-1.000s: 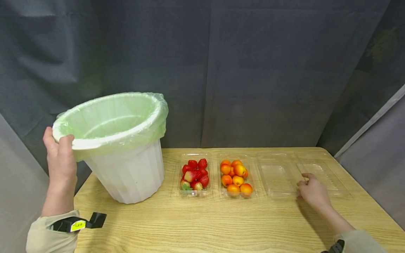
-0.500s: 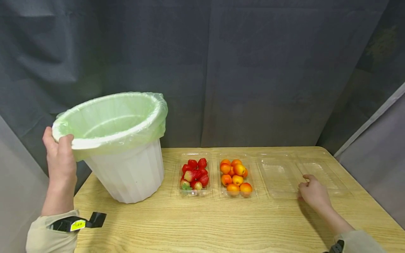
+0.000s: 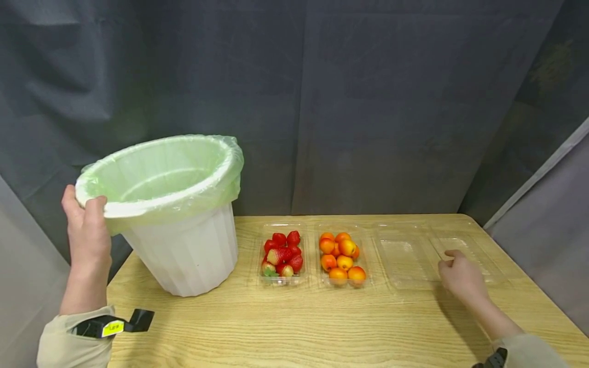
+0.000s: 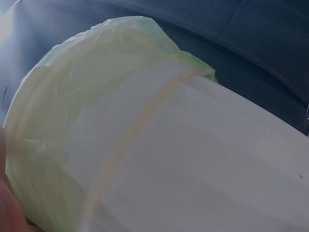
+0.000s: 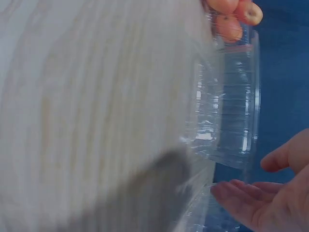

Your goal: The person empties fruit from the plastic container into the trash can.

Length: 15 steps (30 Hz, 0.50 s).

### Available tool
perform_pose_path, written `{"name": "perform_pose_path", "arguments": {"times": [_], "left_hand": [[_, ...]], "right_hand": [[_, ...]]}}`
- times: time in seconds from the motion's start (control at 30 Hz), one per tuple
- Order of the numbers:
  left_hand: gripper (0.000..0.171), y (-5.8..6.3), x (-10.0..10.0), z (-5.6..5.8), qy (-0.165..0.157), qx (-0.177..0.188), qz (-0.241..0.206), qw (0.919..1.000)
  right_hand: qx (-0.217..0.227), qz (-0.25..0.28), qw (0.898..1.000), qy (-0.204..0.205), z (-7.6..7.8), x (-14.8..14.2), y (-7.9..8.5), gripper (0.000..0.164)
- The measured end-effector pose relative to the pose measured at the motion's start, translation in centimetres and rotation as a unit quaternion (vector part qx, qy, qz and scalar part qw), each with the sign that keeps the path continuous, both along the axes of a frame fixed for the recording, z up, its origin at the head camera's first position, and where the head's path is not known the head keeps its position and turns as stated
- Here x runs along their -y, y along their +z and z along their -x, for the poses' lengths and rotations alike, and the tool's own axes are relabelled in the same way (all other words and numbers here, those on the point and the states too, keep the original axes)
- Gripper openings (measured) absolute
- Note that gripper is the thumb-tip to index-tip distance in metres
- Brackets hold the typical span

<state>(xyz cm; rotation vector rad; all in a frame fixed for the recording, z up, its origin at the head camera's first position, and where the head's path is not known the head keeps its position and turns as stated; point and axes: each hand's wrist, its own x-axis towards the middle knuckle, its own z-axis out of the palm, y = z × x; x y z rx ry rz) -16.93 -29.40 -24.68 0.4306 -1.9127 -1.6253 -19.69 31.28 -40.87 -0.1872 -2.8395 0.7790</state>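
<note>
At the left of the head view stands a white trash bin (image 3: 188,255) lined with a green plastic bag (image 3: 184,168) folded over its rim. My left hand (image 3: 89,230) grips the bin's rim at its left side, thumb and fingers on either side of it. In the left wrist view the bag (image 4: 106,63) overhangs the bin's ribbed wall (image 4: 217,154). My right hand (image 3: 463,276) hovers above two clear plastic containers (image 3: 399,255) at the right. Its thumb is apart from its extended fingers (image 5: 241,193) in the right wrist view, with nothing between them.
A clear container of strawberries (image 3: 281,255) stands right of the bin, beside another of small orange-yellow fruits (image 3: 340,260). The wooden table (image 3: 294,327) ends at a dark curtain (image 3: 377,112) behind. Grey panels (image 3: 547,214) flank both sides.
My right hand has shifted slightly to the right over the clear containers. The left hand keeps its grip on the bin, and the fruit has not moved.
</note>
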Motion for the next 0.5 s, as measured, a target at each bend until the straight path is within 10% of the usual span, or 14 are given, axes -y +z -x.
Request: {"name": "perform_pose_path", "arguments": {"times": [0.5], "left_hand": [[0.064,-0.1,0.1,-0.1,-0.001,0.010,0.005,0.9999]], "right_hand": [[-0.044,-0.017,0.999,0.003,0.5,2.0,2.7,0.042]]}}
